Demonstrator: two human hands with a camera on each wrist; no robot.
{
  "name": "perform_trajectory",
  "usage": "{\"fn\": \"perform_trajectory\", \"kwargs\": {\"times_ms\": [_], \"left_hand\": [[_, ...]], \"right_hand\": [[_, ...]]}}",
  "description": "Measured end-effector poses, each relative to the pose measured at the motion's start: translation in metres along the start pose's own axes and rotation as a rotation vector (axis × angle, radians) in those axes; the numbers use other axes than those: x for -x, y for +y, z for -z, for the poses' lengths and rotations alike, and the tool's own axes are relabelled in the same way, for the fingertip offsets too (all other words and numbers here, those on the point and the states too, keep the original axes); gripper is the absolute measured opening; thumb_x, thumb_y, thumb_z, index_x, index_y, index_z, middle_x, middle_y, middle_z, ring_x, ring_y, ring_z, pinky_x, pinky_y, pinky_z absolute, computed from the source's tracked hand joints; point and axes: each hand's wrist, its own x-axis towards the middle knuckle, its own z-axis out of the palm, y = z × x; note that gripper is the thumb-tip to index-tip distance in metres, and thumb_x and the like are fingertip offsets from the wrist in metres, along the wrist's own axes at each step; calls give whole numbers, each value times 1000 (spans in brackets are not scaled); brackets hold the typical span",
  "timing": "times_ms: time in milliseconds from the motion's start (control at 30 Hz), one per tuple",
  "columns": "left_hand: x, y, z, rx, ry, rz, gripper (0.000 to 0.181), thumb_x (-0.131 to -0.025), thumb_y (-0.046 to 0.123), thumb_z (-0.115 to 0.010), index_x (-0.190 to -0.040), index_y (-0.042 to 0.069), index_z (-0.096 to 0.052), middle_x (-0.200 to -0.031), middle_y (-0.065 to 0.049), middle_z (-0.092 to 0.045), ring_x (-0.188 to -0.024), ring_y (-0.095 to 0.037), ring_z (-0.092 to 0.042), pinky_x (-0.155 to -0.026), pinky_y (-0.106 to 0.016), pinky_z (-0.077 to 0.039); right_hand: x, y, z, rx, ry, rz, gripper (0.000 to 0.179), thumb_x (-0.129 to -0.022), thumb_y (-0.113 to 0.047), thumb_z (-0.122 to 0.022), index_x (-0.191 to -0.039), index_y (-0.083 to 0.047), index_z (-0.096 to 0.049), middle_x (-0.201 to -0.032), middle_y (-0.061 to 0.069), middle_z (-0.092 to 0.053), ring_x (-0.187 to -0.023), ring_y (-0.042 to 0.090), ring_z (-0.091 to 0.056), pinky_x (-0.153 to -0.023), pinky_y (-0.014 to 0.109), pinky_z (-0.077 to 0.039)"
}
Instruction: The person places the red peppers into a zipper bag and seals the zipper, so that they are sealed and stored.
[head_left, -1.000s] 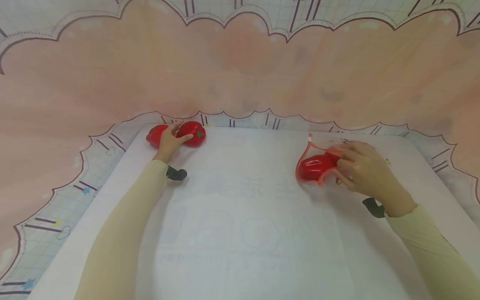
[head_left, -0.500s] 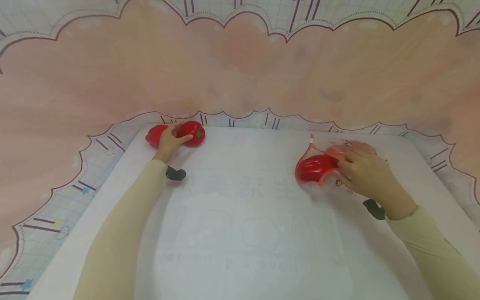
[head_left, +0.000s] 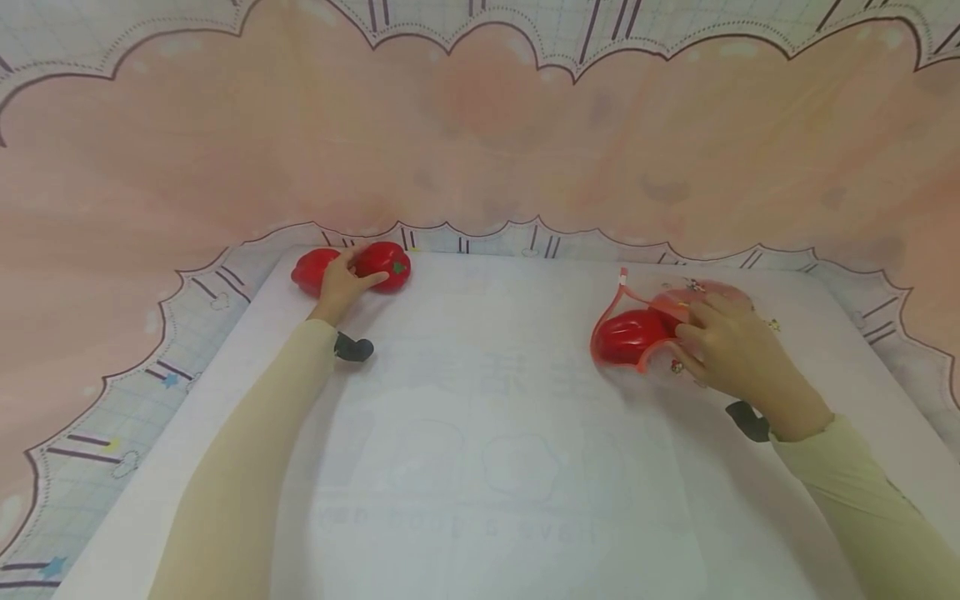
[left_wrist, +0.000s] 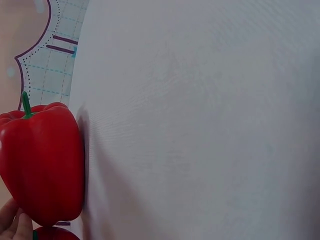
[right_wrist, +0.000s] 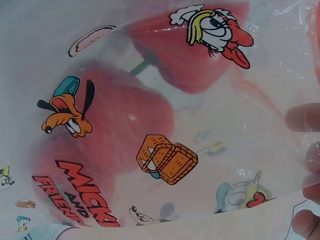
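At the back left of the white table, my left hand (head_left: 343, 287) reaches between two toy red bell peppers. Its thumb and fingers hold the right bell pepper (head_left: 386, 265); the left bell pepper (head_left: 311, 271) is partly behind the hand. In the left wrist view the held pepper looms large, green stem upward, with fingertips (left_wrist: 19, 222) at its base. On the right, my right hand (head_left: 731, 346) pinches a clear cartoon-printed plastic bag (head_left: 708, 292) with a pink-red edge. Several red peppers (right_wrist: 120, 110) show through its film in the right wrist view.
The white table (head_left: 480, 400) spans between the two hands, with faint print showing through its cover. Behind it hangs a peach curtain (head_left: 480, 142) with a scalloped, striped border. A dark wrist-camera mount (head_left: 352, 347) sits at the left cuff, another mount (head_left: 748, 419) at the right.
My right hand has shifted slightly down and right, uncovering more of the bag's upper side. The bag itself has barely moved. My left hand and its two peppers stay in place.
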Motion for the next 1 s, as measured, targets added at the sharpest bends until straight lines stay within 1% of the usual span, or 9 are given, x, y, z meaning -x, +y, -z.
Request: {"fn": "perform_trajectory", "kwargs": {"times_ms": [100, 233, 500, 600, 767, 1000], "left_hand": [[1, 1, 0, -10, -1, 5, 72, -87, 26, -66, -148, 22, -28, -152, -11, -30, -139, -32, -27, -110, -47, -35], [2, -1, 1, -9, 6, -2, 70, -87, 24, -66, -147, 19, -30, -151, -12, -33, -138, -32, -29, -110, -45, -36], [3, -3, 3, 3, 15, -20, 62, -89, 15, -63, -145, 15, -35, -146, -16, -38, -135, -32, -35, -109, -44, -38], [1, -5, 3, -5, 34, -18, 59, -90, 14, -63, -143, 14, -39, -143, -16, -42, -132, -32, -38, -108, -43, -39], [-5, -8, 2, -25, 70, -12, 55, -89, 13, -63, -140, 11, -43, -139, -16, -46, -127, -33, -43, -105, -43, -42], [-8, -8, 0, -62, 85, -6, 54, -89, 12, -63, -139, 9, -45, -136, -18, -49, -123, -33, -45, -104, -44, -43]], "right_hand": [[1, 0, 0, -9, 2, -2, 28, -58, -17, -85, -68, -2, -64, -72, 16, -62, -72, 30, -56, -82, 50, -51], [1, -1, 0, -21, 6, -1, 29, -57, -17, -86, -68, -2, -64, -72, 15, -62, -71, 29, -55, -78, 49, -52], [0, -1, 0, -23, 13, 4, 28, -57, -17, -86, -68, -3, -63, -72, 14, -62, -71, 28, -55, -75, 47, -52], [1, 0, -1, -22, 15, 11, 27, -58, -17, -85, -68, -3, -63, -71, 14, -61, -70, 28, -54, -73, 45, -52], [1, 1, -1, -26, 22, 20, 26, -59, -16, -84, -68, -3, -63, -70, 14, -61, -70, 28, -54, -74, 45, -52], [2, 1, -3, -16, 27, 31, 27, -59, -17, -84, -67, -3, -63, -68, 13, -60, -68, 27, -52, -68, 41, -51]]}}
